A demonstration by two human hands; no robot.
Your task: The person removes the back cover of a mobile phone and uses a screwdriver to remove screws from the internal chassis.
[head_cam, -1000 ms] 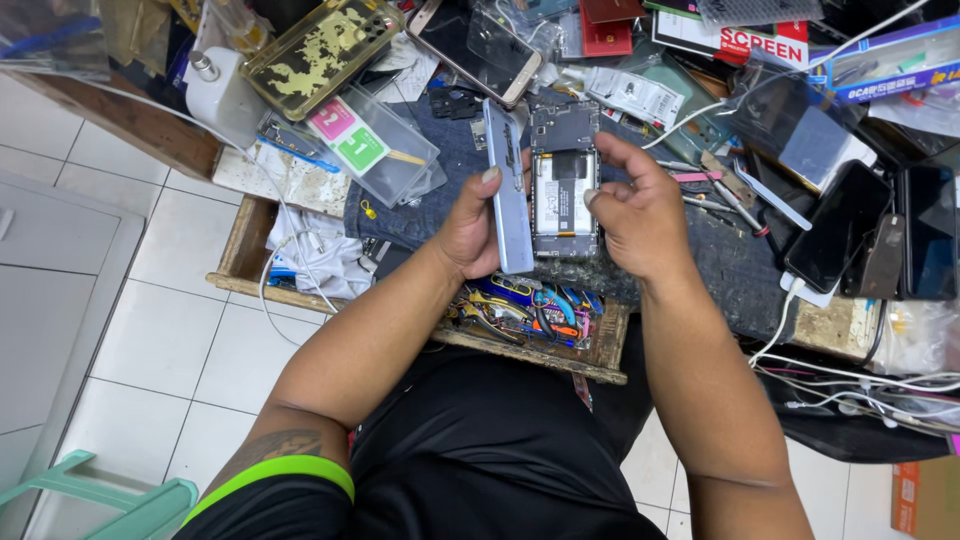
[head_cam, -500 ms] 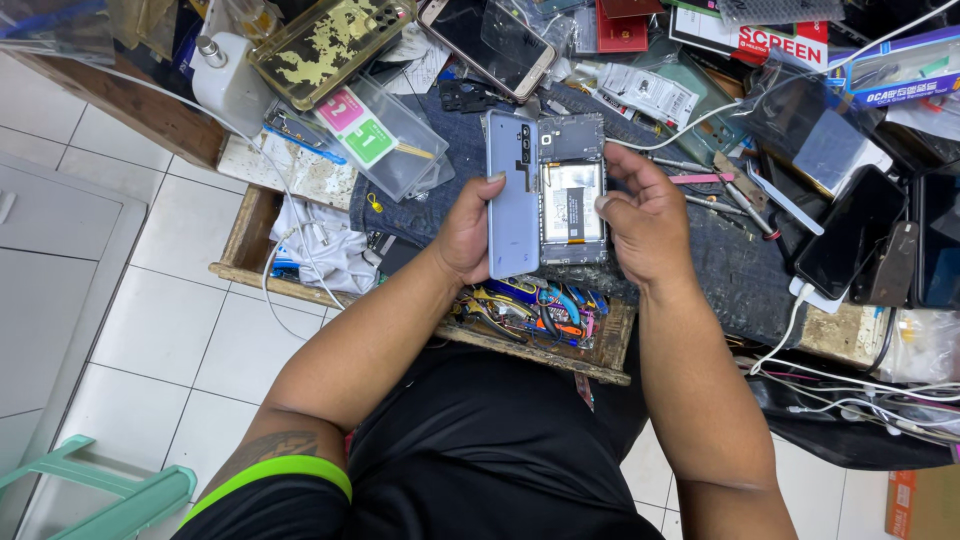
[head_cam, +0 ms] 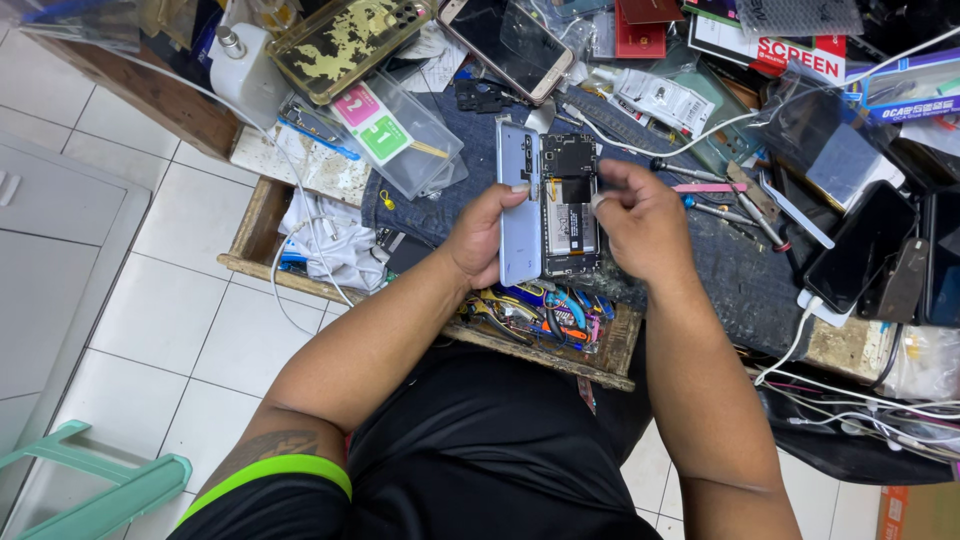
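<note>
A pale blue phone back cover (head_cam: 520, 205) stands swung open to the left of an opened phone body (head_cam: 569, 205) whose dark boards and battery are exposed. My left hand (head_cam: 480, 238) grips the cover and the phone's lower left side. My right hand (head_cam: 640, 225) holds the phone's right edge, with its fingertips pinched at the upper right side of the body. Both are held above a dark blue cloth mat (head_cam: 720, 270) on the workbench.
An open wooden drawer (head_cam: 545, 345) with coloured tools sits under my hands. Screwdrivers and tweezers (head_cam: 715, 190), several phones (head_cam: 860, 250), a clear plastic box (head_cam: 400, 130), white cables (head_cam: 320, 240) and packets crowd the bench. White floor tiles and a green stool (head_cam: 100, 480) lie at the left.
The phone has been raised and turned a little. The back cover has swung further open, and my right fingers have shifted up to the body's upper right side.
</note>
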